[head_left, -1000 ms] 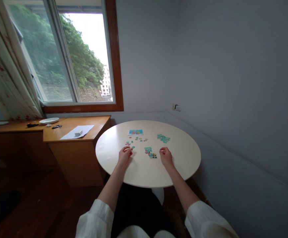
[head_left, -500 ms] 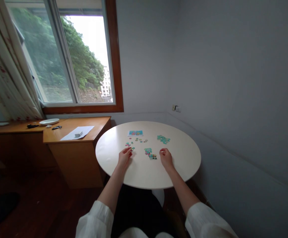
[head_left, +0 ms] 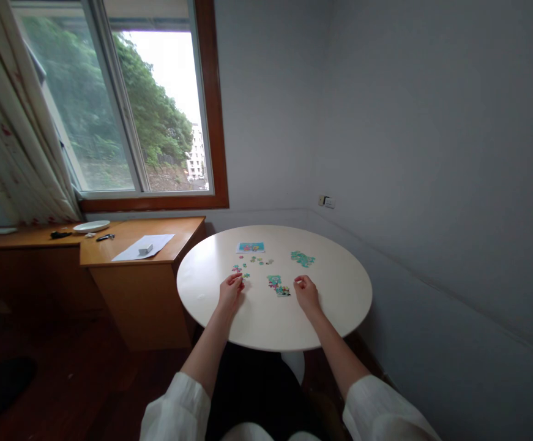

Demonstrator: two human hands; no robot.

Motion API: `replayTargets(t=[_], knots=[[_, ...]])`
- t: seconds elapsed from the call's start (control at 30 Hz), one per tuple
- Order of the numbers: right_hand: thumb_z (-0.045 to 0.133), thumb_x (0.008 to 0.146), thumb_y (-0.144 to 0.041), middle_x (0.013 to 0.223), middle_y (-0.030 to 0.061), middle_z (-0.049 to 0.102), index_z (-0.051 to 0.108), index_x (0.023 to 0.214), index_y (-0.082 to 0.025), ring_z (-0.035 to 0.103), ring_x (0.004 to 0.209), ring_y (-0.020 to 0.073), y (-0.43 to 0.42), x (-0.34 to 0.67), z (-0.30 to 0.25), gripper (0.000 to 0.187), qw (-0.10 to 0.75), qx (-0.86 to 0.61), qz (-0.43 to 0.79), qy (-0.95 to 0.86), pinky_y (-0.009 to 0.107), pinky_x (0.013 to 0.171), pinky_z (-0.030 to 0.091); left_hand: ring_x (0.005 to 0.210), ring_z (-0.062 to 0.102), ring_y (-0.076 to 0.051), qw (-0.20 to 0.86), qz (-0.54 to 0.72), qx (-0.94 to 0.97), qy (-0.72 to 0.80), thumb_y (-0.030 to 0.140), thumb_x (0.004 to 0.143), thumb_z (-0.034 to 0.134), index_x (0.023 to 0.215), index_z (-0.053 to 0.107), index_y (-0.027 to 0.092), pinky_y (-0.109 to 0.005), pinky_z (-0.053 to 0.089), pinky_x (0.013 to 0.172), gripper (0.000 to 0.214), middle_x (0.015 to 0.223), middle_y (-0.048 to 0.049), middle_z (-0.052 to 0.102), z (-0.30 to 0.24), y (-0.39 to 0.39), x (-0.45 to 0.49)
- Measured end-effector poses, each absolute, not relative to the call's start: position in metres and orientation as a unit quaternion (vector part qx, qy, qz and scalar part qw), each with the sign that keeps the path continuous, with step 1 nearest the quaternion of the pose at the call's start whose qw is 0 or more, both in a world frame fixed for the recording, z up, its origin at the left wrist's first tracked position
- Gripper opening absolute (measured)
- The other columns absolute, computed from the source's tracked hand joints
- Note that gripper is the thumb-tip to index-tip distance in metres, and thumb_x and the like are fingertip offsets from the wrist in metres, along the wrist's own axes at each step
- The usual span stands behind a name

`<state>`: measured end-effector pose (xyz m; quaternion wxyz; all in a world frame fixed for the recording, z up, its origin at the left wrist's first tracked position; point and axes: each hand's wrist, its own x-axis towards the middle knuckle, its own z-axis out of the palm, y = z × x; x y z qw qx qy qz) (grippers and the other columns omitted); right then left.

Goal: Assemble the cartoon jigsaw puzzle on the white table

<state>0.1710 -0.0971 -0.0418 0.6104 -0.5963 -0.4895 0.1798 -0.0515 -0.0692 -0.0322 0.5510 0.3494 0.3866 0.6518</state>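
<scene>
Both my hands rest on a round white table (head_left: 266, 327). My left hand (head_left: 231, 290) has its fingers curled and pinches a small pink puzzle piece beside a few loose pieces (head_left: 239, 269). My right hand (head_left: 306, 291) is closed in a pinch, and what it holds is too small to name. Between the hands lies a small joined patch of puzzle (head_left: 278, 285). Farther back are a teal heap of pieces (head_left: 302, 258), some scattered pieces (head_left: 260, 260) and a small reference picture (head_left: 250, 247).
A wooden desk (head_left: 128, 269) stands left of the table with a sheet of paper (head_left: 143, 245), a white plate (head_left: 91, 225) and small dark items. A window with a curtain is behind it. Grey walls close in at the right.
The view has shifted slightly. My right hand has crept a little left, toward the joined patch. The left hand stays at the loose pieces.
</scene>
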Motion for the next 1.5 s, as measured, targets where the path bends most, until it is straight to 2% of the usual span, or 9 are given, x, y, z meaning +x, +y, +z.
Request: replayTargets(t=[0.2,0.47,0.7,0.8,0.97,1.07,1.2,1.37,1.5], knots=[[0.046,0.058,-0.027,0.045,-0.0064,0.044,0.053,0.067,-0.022,0.043,0.044,0.013,-0.104,0.165,-0.034,0.013,0.576,-0.596,0.185,-0.527,0.024,0.047,0.03,0.053,0.051,-0.006,0.547,0.659,0.348,0.383,0.018,0.055,0.071,0.08,0.064,0.013,-0.022,0.043,0.057,0.026,0.065,-0.0016,0.06,-0.032,-0.07,-0.051],[0.043,0.058,-0.023,0.048,-0.0053,0.047,0.055,0.067,-0.021,0.044,0.046,0.013,-0.103,0.166,-0.036,0.014,0.56,-0.611,0.173,-0.533,0.024,0.048,0.031,0.052,0.05,-0.006,0.529,0.659,0.361,0.395,0.017,0.055,0.069,0.078,0.064,0.013,-0.023,0.043,0.057,0.024,0.066,-0.0021,0.06,-0.028,-0.073,-0.049],[0.044,0.062,-0.019,0.048,-0.0049,0.049,0.058,0.068,-0.019,0.046,0.047,0.0121,-0.08,0.161,-0.034,0.015,0.531,-0.615,0.183,-0.554,0.022,0.047,0.034,0.047,0.047,-0.005,0.521,0.662,0.358,0.404,0.018,0.054,0.065,0.076,0.062,0.013,-0.023,0.043,0.056,0.022,0.057,0.0019,0.056,-0.027,-0.075,-0.047],[0.042,0.065,-0.014,0.058,-0.0014,0.058,0.062,0.078,-0.016,0.052,0.054,0.012,-0.063,0.158,-0.027,0.024,0.482,-0.638,0.168,-0.576,0.021,0.053,0.038,0.048,0.048,-0.006,0.502,0.653,0.376,0.425,0.019,0.055,0.062,0.075,0.061,0.013,-0.023,0.043,0.056,0.021,0.056,0.0023,0.055,-0.026,-0.076,-0.045],[0.039,0.073,-0.011,0.093,0.0067,0.065,0.065,0.091,-0.014,0.058,0.085,0.0141,-0.034,0.158,-0.021,0.032,0.374,-0.65,0.123,-0.65,0.022,0.078,0.041,0.045,0.047,-0.006,0.482,0.611,0.413,0.473,0.019,0.057,0.059,0.076,0.06,0.013,-0.021,0.04,0.05,0.02,0.056,0.002,0.055,-0.024,-0.074,-0.043],[0.037,0.077,-0.011,0.106,0.0087,0.062,0.064,0.099,-0.013,0.055,0.099,0.0148,-0.019,0.159,-0.022,0.035,0.297,-0.651,0.103,-0.691,0.021,0.087,0.037,0.042,0.044,-0.006,0.445,0.562,0.481,0.504,0.019,0.059,0.058,0.076,0.06,0.013,-0.02,0.036,0.045,0.018,0.055,0.0021,0.054,-0.023,-0.068,-0.045],[0.034,0.082,-0.015,0.123,0.0088,0.052,0.057,0.114,-0.016,0.045,0.114,0.0166,0.0,0.154,-0.022,0.039,0.212,-0.648,0.076,-0.728,0.025,0.095,0.031,0.05,0.048,-0.009,0.329,0.503,0.591,0.539,0.014,0.063,0.053,0.071,0.06,0.014,-0.021,0.036,0.049,0.011,0.058,0.0001,0.057,-0.02,-0.057,-0.051],[0.026,0.089,-0.035,0.142,0.0133,0.024,0.025,0.136,-0.01,0.018,0.131,0.0226,0.022,0.137,-0.022,0.054,0.113,-0.667,0.106,-0.729,0.035,0.104,0.016,0.054,0.049,-0.01,0.228,0.423,0.66,0.578,0.01,0.067,0.046,0.074,0.061,0.015,-0.022,0.037,0.054,0.017,0.06,0.0005,0.057,-0.024,-0.043,-0.059],[0.023,0.087,-0.046,0.144,0.0182,0.014,0.012,0.139,-0.006,0.012,0.132,0.0271,0.035,0.118,-0.021,0.067,0.063,-0.678,0.128,-0.721,0.039,0.105,0.008,0.064,0.052,-0.012,0.158,0.375,0.693,0.594,0.005,0.066,0.046,0.074,0.061,0.015,-0.023,0.039,0.064,0.02,0.067,-0.001,0.059,-0.028,-0.033,-0.066]])
